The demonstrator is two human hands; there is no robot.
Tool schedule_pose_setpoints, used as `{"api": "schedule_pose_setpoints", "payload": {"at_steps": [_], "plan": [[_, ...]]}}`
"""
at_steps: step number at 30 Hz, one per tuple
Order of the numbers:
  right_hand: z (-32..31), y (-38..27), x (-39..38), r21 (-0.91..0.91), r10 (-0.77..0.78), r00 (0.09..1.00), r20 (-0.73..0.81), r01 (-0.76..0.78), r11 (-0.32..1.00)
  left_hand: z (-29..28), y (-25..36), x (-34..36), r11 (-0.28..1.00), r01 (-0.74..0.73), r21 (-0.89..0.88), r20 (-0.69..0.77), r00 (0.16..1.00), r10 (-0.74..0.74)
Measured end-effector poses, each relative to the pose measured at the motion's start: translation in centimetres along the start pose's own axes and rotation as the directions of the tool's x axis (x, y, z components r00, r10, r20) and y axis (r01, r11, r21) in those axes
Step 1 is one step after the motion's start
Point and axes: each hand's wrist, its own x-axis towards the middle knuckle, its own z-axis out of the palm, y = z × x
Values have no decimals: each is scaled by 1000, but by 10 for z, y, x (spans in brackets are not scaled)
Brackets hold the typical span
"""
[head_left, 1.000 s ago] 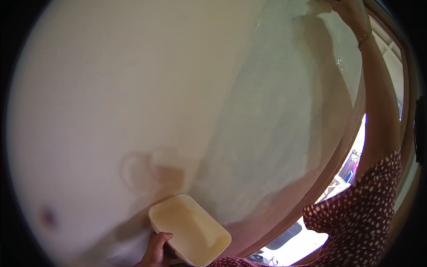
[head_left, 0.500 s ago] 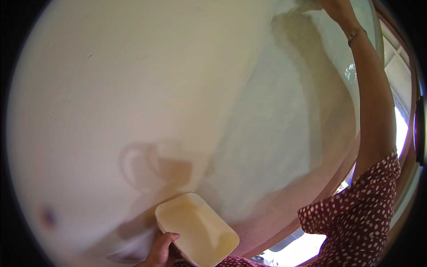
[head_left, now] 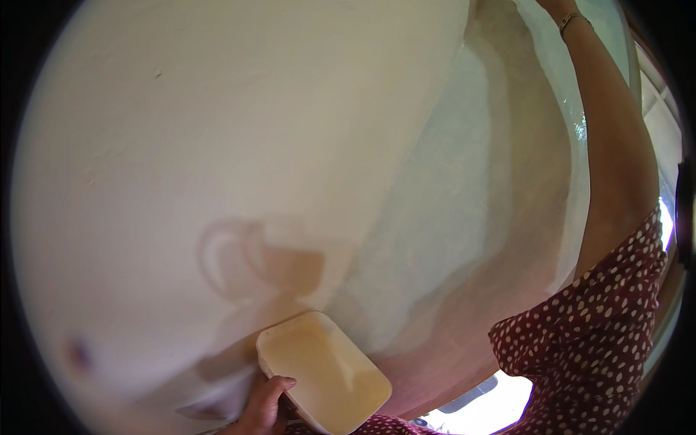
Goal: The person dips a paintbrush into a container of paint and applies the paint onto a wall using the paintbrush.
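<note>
My left hand point(head_left: 265, 406) grips a rectangular, pale cream tub point(head_left: 326, 370) with rounded corners by its left rim, thumb over the edge. The tub is tilted, and something pale and smooth seems to lie inside. At the upper right my right arm reaches far up along a wall. Only the edge of my right hand point(head_left: 557, 6) shows, at the top of the picture above a bracelet point(head_left: 573, 23). Its fingers are cut off, so what they hold is hidden. Nearest to it is a greenish-grey coated patch point(head_left: 442, 181), glossy toward its right side.
The cream-coloured wall point(head_left: 217, 130) fills the left and middle, with shadows of my head and arm on it. On the right runs a window frame point(head_left: 645, 80) with bright light beyond. Another bright opening point(head_left: 486, 409) lies low, beside my dotted sleeve point(head_left: 580, 341).
My right hand has moved upward, almost out of the picture. The view has shifted slightly. My left hand keeps its grip on the tub, which has hardly moved.
</note>
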Motion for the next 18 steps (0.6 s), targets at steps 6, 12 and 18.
{"api": "schedule_pose_setpoints", "payload": {"at_steps": [6,12,18], "plan": [[-53,-114,-77,110,-42,900,434,-6,994,-31,-43,14,985,-129,114,-5,991,130],[-96,-85,-46,281,159,956,246,-227,932,-13,-52,-1,967,-199,161,41,980,195],[-74,-15,-39,15,-49,999,21,49,999,5,-89,-33,1000,-10,12,29,1000,10]]}}
